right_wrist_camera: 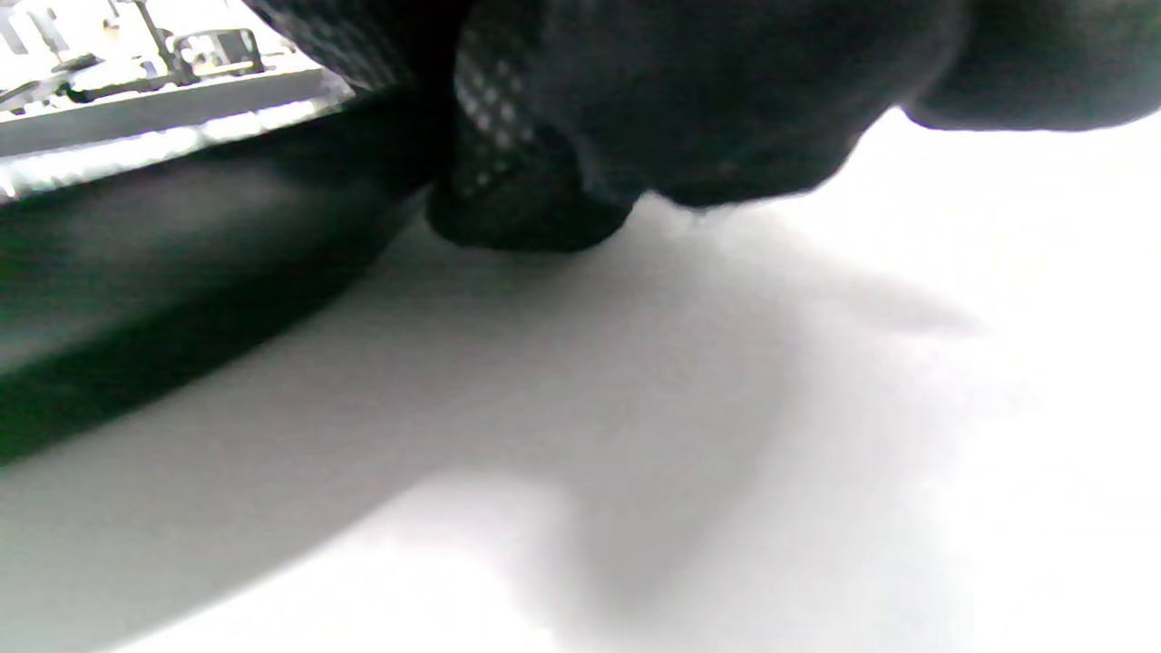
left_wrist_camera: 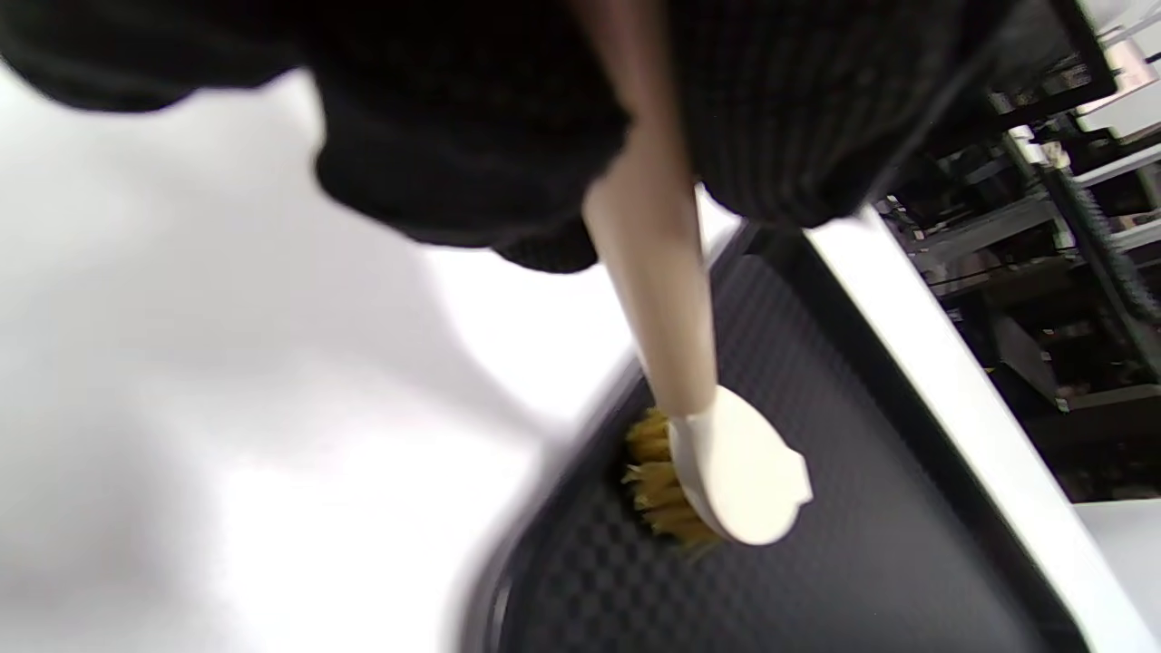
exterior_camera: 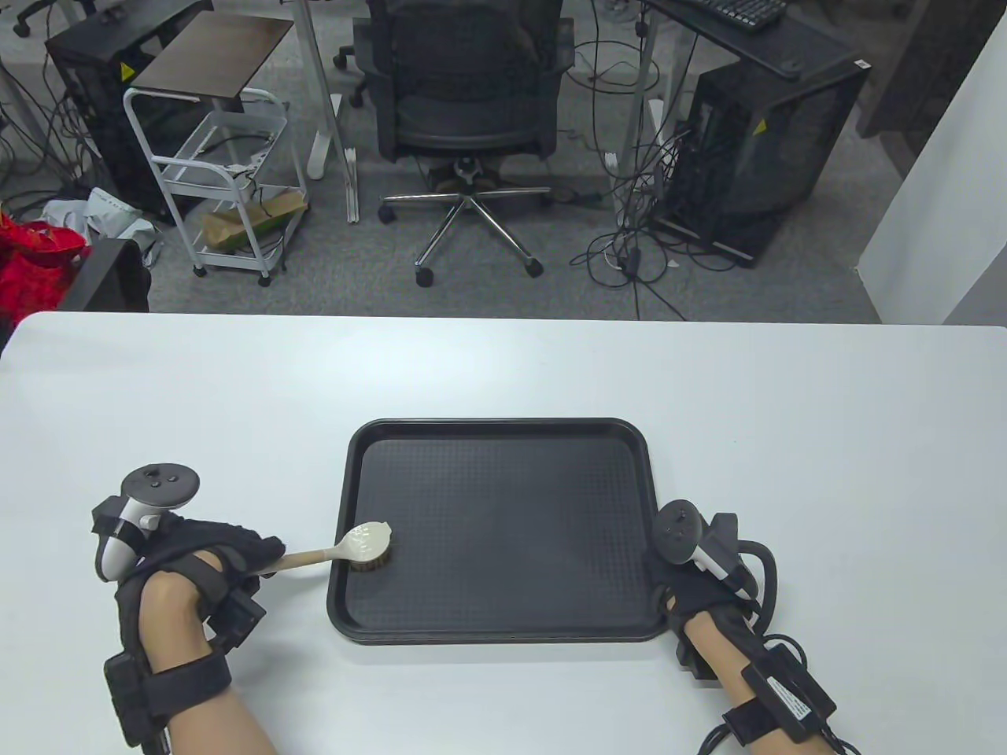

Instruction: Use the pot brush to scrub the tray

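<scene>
Table view: set high, facing down and forward over the worktop (exterior_camera: pixel 503 370), office floor beyond. Left wrist view: close, tilted, facing along the pot brush (left_wrist_camera: pixel 717 472) onto the tray (left_wrist_camera: pixel 862 508). Right wrist view: very low, nearly at worktop level, pressed near the tray's edge. Shared by all three: tray and worktop.

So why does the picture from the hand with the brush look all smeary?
Left wrist view: the tray edge and table smear, likely motion blur, while the pot brush stays fairly sharp. Right wrist view: soft, with the glove's shadow. Table view: sharp, evenly lit.
</scene>
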`<state>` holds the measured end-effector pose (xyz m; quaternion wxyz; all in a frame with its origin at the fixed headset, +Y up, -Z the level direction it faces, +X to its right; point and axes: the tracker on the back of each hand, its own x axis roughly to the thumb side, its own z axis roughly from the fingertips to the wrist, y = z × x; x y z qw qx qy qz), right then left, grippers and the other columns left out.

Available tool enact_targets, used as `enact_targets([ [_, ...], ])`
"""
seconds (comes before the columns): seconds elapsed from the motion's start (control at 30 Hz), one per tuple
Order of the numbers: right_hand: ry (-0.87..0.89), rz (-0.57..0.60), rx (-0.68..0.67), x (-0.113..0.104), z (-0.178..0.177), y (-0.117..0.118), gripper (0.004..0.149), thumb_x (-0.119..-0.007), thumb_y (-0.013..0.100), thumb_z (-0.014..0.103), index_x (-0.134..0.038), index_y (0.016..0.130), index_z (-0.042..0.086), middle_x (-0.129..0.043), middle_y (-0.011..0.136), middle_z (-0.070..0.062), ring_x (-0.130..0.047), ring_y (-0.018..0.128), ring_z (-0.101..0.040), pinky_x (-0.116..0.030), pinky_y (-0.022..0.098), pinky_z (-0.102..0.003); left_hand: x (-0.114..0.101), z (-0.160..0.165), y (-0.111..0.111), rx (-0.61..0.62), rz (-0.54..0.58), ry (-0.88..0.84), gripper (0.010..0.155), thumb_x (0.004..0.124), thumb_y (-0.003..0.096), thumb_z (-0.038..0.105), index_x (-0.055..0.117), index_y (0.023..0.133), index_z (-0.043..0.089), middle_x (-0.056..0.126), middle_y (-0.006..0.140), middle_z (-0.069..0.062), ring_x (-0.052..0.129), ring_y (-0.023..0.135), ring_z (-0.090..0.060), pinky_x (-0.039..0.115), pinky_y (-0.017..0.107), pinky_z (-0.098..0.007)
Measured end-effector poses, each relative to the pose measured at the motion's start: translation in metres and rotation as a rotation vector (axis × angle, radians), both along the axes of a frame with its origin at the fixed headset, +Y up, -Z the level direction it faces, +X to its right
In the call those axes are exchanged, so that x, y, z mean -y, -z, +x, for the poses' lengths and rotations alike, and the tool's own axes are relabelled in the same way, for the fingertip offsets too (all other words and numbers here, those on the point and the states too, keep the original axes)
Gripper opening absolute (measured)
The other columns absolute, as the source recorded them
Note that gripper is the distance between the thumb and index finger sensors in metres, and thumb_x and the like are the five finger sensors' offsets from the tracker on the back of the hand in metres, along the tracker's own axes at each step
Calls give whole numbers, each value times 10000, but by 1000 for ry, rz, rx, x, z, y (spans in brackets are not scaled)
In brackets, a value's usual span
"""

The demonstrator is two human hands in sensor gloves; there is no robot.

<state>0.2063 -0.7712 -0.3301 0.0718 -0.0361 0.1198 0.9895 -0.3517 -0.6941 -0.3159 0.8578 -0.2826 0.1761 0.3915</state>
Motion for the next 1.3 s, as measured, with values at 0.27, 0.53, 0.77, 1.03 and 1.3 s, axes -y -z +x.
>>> enact_targets([
  [0.27,-6,3,1,0,0,0,598,-724,481,371,-560,963,57,-980,384,-26,-945,117,-230,-831,229,-452,-17,110,35,367,115,-89,578,832,386,515,889,755,72,1031,409,-23,955,140,-228,820,429,-506],
  [0.53,-6,3,0,0,0,0,598,-724,481,371,-560,963,57,-980,384,-26,-945,117,-231,-831,229,-452,3,210,46,581,116,-155,588,796,407,536,849,787,90,1016,450,2,959,161,-197,832,437,-489],
  [0.77,-5,3,-1,0,0,0,599,-725,480,371,-561,962,56,-980,384,-27,-945,117,-231,-831,229,-452,19,255,43,634,113,-90,588,791,407,533,847,788,90,1014,456,-1,958,168,-204,825,442,-491],
  [1.03,-8,3,-1,0,0,0,598,-724,481,371,-560,963,56,-980,384,-26,-945,117,-231,-831,229,-452,27,273,40,674,100,-61,584,792,405,531,846,794,99,1013,469,-4,957,179,-209,817,452,-493],
  [1.3,-4,4,-1,0,0,0,597,-725,482,369,-560,963,55,-980,383,-27,-945,117,-231,-830,229,-453,27,282,38,667,112,-16,581,797,400,530,853,792,105,1017,466,-11,957,176,-218,811,451,-501],
])
